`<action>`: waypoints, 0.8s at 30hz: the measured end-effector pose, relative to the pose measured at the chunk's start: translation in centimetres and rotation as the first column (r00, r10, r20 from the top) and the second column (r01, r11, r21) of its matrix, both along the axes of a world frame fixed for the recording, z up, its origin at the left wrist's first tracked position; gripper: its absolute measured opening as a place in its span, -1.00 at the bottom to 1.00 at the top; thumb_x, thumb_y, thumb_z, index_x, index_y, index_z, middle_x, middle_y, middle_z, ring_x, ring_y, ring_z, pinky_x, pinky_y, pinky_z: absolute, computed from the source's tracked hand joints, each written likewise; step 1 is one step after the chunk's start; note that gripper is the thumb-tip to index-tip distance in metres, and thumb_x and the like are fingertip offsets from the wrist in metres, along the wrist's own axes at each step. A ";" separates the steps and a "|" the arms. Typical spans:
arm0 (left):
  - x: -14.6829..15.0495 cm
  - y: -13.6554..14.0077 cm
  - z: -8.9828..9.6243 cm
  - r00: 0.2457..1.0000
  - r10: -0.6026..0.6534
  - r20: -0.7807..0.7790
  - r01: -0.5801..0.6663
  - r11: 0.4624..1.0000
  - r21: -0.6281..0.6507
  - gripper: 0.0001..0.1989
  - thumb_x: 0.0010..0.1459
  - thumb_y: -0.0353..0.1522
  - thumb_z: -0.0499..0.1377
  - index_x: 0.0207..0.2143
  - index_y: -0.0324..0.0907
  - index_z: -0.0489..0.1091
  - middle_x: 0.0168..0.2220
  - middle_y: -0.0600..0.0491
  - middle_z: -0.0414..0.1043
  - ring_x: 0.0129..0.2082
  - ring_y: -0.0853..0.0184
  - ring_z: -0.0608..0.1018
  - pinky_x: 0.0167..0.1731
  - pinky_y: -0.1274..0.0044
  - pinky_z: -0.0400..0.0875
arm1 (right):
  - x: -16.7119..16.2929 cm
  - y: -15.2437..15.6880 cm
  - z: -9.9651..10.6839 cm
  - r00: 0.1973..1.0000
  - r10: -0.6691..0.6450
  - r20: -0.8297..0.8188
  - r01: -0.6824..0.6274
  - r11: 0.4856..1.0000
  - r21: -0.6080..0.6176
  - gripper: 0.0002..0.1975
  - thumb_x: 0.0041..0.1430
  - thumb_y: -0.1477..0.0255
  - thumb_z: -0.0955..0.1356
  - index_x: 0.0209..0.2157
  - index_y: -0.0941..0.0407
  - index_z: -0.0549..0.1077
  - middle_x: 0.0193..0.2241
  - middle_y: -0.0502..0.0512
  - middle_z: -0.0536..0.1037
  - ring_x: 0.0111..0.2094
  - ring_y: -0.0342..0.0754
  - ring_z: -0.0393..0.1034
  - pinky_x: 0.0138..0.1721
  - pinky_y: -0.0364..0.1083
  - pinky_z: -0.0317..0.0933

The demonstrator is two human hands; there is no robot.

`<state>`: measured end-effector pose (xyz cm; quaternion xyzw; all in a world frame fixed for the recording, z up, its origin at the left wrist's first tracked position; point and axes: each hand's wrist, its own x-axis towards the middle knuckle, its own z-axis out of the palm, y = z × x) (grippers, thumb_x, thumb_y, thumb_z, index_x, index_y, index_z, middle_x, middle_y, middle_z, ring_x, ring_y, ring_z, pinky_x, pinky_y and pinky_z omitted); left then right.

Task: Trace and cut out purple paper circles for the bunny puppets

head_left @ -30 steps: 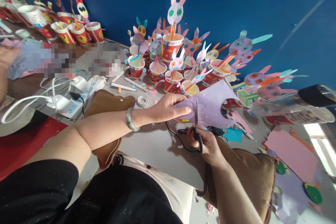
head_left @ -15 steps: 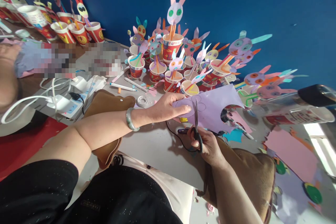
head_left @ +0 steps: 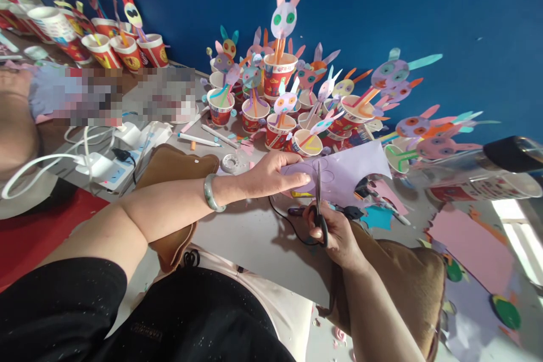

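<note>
My left hand [head_left: 271, 175] pinches the near edge of a lilac paper sheet [head_left: 352, 172] with a pencilled rabbit outline on it. My right hand [head_left: 337, 235] grips black-handled scissors [head_left: 318, 198], blades pointing up into the sheet beside my left fingers. A green bangle [head_left: 210, 192] sits on my left wrist. Both forearms rest over a grey table [head_left: 250, 237].
Many red paper cups [head_left: 275, 127] with paper rabbit heads on sticks crowd the table's far side against a blue wall. Brown cushions [head_left: 178, 167] lie under my arms. A white power strip [head_left: 106, 167] with cables is at left. Another person's arm [head_left: 14, 124] shows far left. Coloured paper scraps [head_left: 475, 246] lie at right.
The lilac sheet has tilted and dropped slightly at its far edge. The scissors have edged further into the paper. Both hands stay in nearly the same place.
</note>
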<state>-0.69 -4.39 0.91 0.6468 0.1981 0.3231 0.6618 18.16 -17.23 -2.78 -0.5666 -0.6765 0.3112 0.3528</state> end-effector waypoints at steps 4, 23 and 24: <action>0.0 0.1 0.1 1.000 0.006 -0.025 -0.005 1.000 0.026 -0.78 0.02 -0.26 0.23 -0.49 -0.26 0.38 -0.50 0.13 0.34 -0.49 0.52 0.36 -0.51 0.67 0.30 | -0.1 0.0 0.1 1.000 0.010 -0.009 -0.010 1.000 0.008 -0.33 0.06 -0.27 0.27 -0.60 0.09 0.31 -0.59 0.02 0.37 -0.50 -0.07 0.21 -0.40 -0.06 0.11; -0.1 0.5 -0.4 0.999 0.020 -0.034 -0.017 0.996 0.085 -0.72 0.12 -0.23 0.19 -0.52 -0.25 0.33 -0.52 0.15 0.25 -0.48 0.51 0.30 -0.45 0.61 0.19 | 0.1 -0.2 -0.2 0.999 -0.006 -0.046 0.005 1.000 -0.019 -0.36 0.07 -0.22 0.31 -0.56 0.12 0.37 -0.55 0.03 0.37 -0.51 -0.11 0.20 -0.47 -0.11 0.13; -0.1 0.5 -0.3 0.999 0.019 -0.034 -0.016 0.996 0.089 -0.72 0.12 -0.23 0.19 -0.53 -0.24 0.31 -0.53 0.16 0.23 -0.49 0.51 0.29 -0.45 0.61 0.18 | 0.1 -0.1 -0.1 0.999 -0.001 -0.045 0.001 1.000 -0.006 -0.36 0.07 -0.23 0.31 -0.57 0.11 0.36 -0.55 0.03 0.38 -0.50 -0.10 0.22 -0.45 -0.10 0.14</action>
